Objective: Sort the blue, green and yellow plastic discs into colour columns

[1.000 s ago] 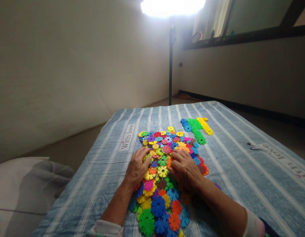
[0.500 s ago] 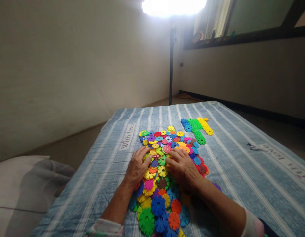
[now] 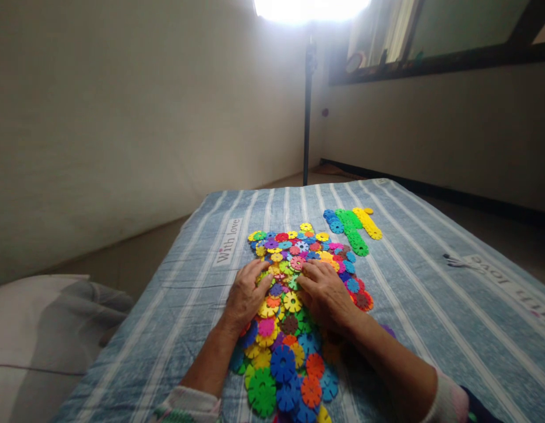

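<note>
The pile of notched discs point(image 3: 290, 324) lies on the striped cloth point(image 3: 166, 329), directly in front of my camera, in many colours, the pieces overlapping in a long heap. My left hand point(image 3: 246, 294) rests over the pile's left edge, palm down, fingers bent forward; the thumb stands apart from the forefinger, and discs show in the gap. Whether that grip pinches a disc, I cannot tell. My right hand point(image 3: 327, 291) lies across the right side of the pile, fingers bent and close together, tips against discs near the middle. Its underside is hidden, so I cannot confirm whether anything is pinched there. The two hands are near each other but apart, with a strip of discs visible between them. Beyond the right hand, apart from the pile, is a group of joined discs point(image 3: 348, 220): blue, green and yellow. The printed label point(image 3: 228, 241) is left of the pile. Past the far edge of the cloth stands a lit lamp point(image 3: 311, 9) on a dark pole point(image 3: 307, 111).
</note>
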{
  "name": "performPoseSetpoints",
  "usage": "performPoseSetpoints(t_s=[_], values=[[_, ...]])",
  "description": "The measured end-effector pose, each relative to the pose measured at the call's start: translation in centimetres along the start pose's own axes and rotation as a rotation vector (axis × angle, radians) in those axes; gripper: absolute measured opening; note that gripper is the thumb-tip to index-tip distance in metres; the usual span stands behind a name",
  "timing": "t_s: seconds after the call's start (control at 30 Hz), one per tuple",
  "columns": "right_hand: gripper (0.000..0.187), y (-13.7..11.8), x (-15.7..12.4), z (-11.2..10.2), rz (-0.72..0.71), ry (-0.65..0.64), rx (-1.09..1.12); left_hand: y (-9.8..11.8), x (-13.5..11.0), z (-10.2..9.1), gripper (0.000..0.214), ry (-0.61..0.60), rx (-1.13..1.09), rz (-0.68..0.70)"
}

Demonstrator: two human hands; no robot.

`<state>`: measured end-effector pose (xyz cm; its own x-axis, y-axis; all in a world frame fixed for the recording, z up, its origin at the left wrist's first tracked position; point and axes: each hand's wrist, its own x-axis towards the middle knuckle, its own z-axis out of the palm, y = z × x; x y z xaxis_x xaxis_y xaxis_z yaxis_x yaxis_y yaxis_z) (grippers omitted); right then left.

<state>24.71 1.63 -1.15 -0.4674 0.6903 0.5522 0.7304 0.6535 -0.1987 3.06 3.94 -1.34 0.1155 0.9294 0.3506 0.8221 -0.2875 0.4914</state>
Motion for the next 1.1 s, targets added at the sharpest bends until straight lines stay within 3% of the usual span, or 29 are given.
performPoseSetpoints(t_s=[0.13,0.2,0.3,0.47,0.73,1.1], values=[[0.008,0.4,-0.2,-0.7,-0.034,0.035,0.116,0.1,0.0,0.0,0.039,-0.01,-0.001,-0.007],[0.005,0.6,-0.4,-1.0,-0.066,-0.011,0.192,0.1,0.0,-0.1,0.039,-0.016,-0.003,-0.007],[0.019,0.8,-0.6,-1.4,-0.092,-0.123,0.242,0.2,0.0,-0.2,0.04,-0.021,-0.003,-0.005],[0.04,0.4,-0.5,-2.4,-0.1,-0.267,0.142,0.1,0.0,-0.2,0.038,-0.005,-0.01,0.009],[0.044,-0.9,0.0,-3.5,-0.137,-0.324,0.041,0.1,0.0,-0.2,0.036,0.0,-0.023,0.011],[0.041,-0.7,0.1,-3.1,-0.133,-0.351,0.042,0.2,0.1,-0.2,0.04,-0.017,-0.021,0.012]])
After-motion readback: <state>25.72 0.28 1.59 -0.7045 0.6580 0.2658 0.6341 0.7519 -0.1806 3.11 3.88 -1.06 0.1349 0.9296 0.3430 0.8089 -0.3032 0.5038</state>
